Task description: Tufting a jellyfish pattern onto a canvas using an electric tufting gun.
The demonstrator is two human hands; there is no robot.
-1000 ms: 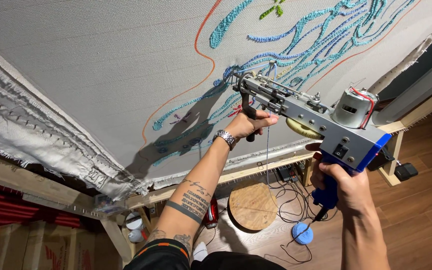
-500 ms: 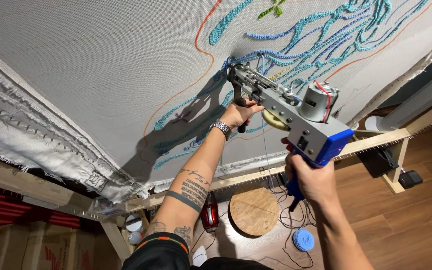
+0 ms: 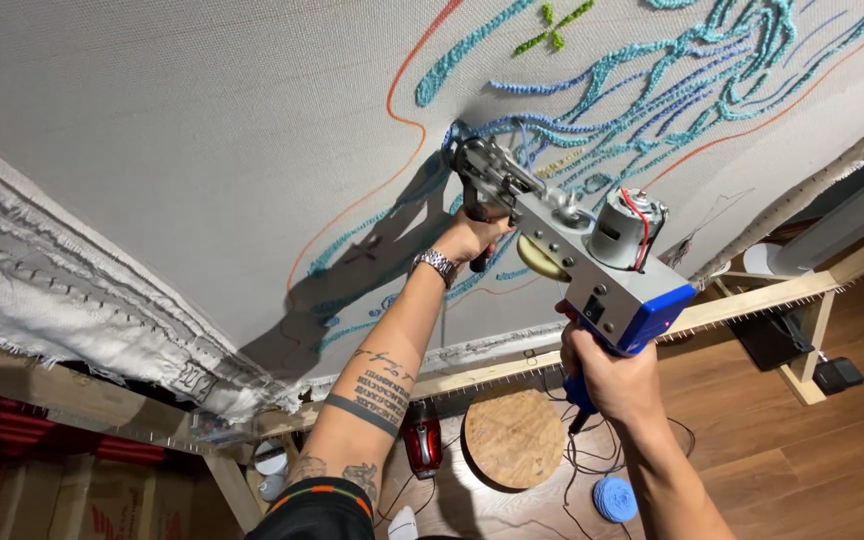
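Note:
A grey and blue tufting gun (image 3: 592,262) presses its needle tip against a large white cloth (image 3: 202,150) stretched on a wooden frame (image 3: 752,300). My left hand (image 3: 470,238), with a metal watch at the wrist, grips the gun's black front handle. My right hand (image 3: 607,372) grips the blue rear handle below the gun's body. Blue yarn lines (image 3: 652,90), an orange drawn line (image 3: 407,100) and small green tufts (image 3: 550,25) mark the cloth around the tip.
On the wooden floor below lie a round wooden disc (image 3: 514,438), a ball of blue yarn (image 3: 614,497), a red device (image 3: 422,445) and black cables (image 3: 577,470). Frayed cloth edges (image 3: 72,300) hang over the frame's lower left rail.
The gun and both hands have moved up and to the left along the cloth, and the tip now sits higher on the blue yarn line.

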